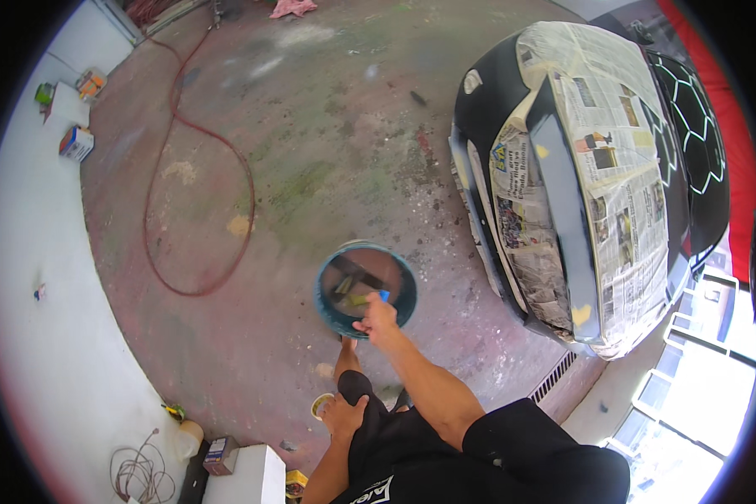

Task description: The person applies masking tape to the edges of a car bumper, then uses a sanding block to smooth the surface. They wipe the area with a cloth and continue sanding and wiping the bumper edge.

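The right hand [380,317] reaches over a round blue-green bucket [321,304], its fingers curled together on a small blue piece [384,296] that pokes out just beyond them. Just left of that hand, inside the bucket, is a yellow-green piece [359,299]; whether the hand touches it is unclear, and the dark shapes around it are blurred. The left hand [344,415] is at the person's dark-clothed leg [357,388], below and to the left of the right hand; just beside it is a round, pale yellow item [319,406], and I cannot tell whether its fingers grip this. Well to the right of both hands stands a car [575,244] partly covered in newspaper [622,176]; up and left of them, a red hose [251,189] loops across the floor [311,109].
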`<state>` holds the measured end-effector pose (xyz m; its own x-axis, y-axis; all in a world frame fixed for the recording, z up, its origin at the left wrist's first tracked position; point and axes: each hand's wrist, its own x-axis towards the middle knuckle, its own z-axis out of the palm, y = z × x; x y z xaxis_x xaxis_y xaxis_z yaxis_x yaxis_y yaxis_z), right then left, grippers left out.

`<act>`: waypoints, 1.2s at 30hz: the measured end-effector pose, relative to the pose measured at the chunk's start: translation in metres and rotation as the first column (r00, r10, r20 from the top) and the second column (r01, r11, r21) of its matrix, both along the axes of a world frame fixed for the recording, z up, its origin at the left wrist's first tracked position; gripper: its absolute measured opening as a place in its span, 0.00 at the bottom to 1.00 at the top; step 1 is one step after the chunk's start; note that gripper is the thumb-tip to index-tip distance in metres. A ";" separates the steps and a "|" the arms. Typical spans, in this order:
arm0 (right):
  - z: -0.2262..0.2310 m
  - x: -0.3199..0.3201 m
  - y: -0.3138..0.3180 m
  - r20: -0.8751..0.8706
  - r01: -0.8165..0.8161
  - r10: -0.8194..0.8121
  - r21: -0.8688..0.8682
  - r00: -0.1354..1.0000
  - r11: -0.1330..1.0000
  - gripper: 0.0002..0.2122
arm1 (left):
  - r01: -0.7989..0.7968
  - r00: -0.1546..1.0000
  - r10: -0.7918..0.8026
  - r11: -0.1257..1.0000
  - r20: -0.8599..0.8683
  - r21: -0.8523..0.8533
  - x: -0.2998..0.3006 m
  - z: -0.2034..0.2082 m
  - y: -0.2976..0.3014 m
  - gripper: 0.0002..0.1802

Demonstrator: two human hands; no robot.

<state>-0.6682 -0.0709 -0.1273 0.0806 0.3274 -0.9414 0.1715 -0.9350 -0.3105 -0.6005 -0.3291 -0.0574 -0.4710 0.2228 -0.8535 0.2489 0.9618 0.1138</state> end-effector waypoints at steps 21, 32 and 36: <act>-0.096 -0.165 -0.146 -0.314 -0.643 0.579 -0.157 0.752 0.750 0.19 | -0.099 0.988 0.125 0.964 -0.091 0.246 0.014 -0.009 -0.046 0.25; 0.028 0.019 0.068 -0.187 -0.693 0.807 0.427 0.561 0.581 0.19 | -0.675 0.692 0.508 0.201 0.514 0.710 -0.115 0.048 0.083 0.39; 0.146 0.086 0.112 -0.196 -0.560 0.727 0.518 0.658 0.647 0.18 | -0.719 0.695 0.157 0.132 0.702 0.682 -0.113 0.091 0.182 0.40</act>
